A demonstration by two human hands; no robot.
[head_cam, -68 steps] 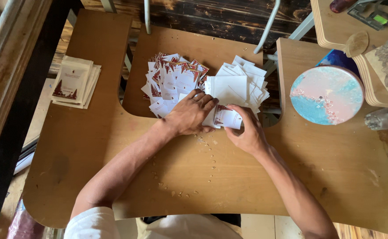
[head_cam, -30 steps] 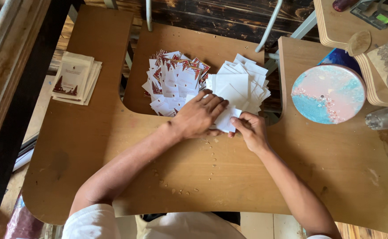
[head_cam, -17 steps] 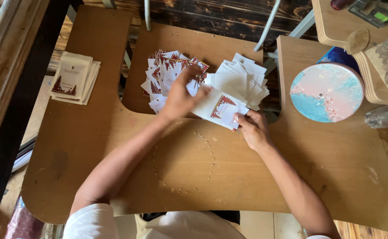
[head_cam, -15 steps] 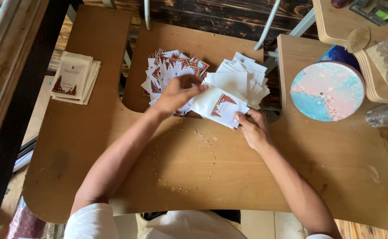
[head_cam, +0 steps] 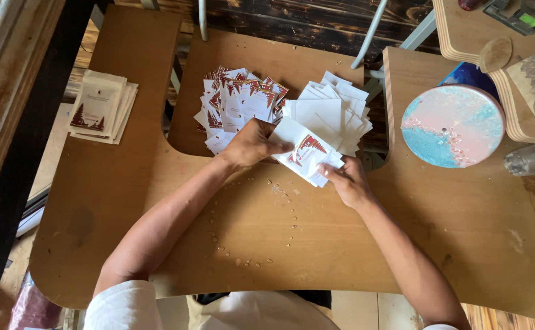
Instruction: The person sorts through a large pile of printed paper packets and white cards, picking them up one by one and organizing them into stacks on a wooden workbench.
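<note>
Both my hands hold one white card with a red tree print (head_cam: 304, 150) just above the wooden table (head_cam: 267, 238). My left hand (head_cam: 252, 143) pinches its left edge. At the card's lower right corner, my right hand (head_cam: 348, 182) grips it. Behind the left hand lies a fanned pile of printed cards (head_cam: 237, 104), face up. A second pile of plain white cards (head_cam: 334, 113) lies behind the held card, to the right.
A small stack of printed cards (head_cam: 99, 107) sits at the far left of the table. A round pink and blue disc (head_cam: 451, 125) rests on the right, with wooden boards (head_cam: 512, 73) and a clear bottle (head_cam: 533, 160) beyond it. Small crumbs dot the tabletop.
Both hands were pressed down on the piles. My right hand has lifted one card and turned its printed face up, and my left hand has come across to take its left edge.
</note>
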